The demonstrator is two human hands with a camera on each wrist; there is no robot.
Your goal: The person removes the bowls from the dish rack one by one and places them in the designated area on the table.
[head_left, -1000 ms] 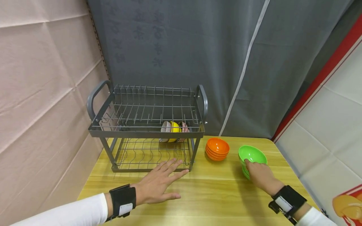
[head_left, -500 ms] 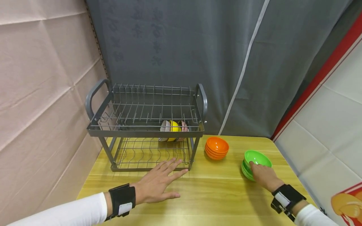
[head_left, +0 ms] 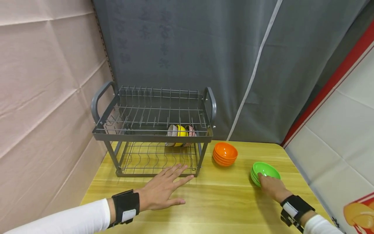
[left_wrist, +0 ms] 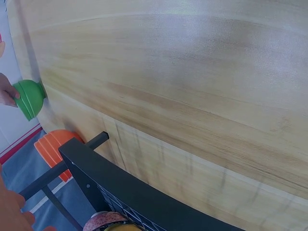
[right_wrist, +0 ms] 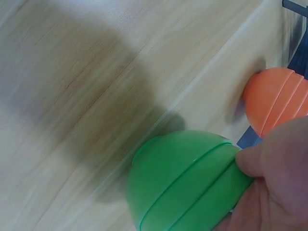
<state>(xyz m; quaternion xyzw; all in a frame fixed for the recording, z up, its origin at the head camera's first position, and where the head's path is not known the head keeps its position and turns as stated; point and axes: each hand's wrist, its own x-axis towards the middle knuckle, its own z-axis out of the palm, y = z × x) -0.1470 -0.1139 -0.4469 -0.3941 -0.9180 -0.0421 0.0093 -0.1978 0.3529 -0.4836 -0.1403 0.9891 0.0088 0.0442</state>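
Note:
A stack of green bowls (head_left: 265, 169) stands on the right of the wooden table. My right hand (head_left: 272, 187) pinches the near rim of the top bowl, thumb on the outside in the right wrist view, where the nested green bowls (right_wrist: 180, 180) show as layered bands. Left of them sits a stack of orange bowls (head_left: 225, 154). My left hand (head_left: 165, 188), palm down with fingers spread, is before the front edge of a grey two-tier dish rack (head_left: 152, 137) and holds nothing.
Small cups or bowls, including a yellow one (head_left: 181, 131), stand on edge at the rack's front right. A grey curtain (head_left: 187, 48) hangs behind the table (head_left: 210, 201). Pale walls (head_left: 43, 97) flank both sides.
My right hand has lowered the top green bowl, first tilted and raised above the others, until it nests in the stack. My left hand has stayed in place.

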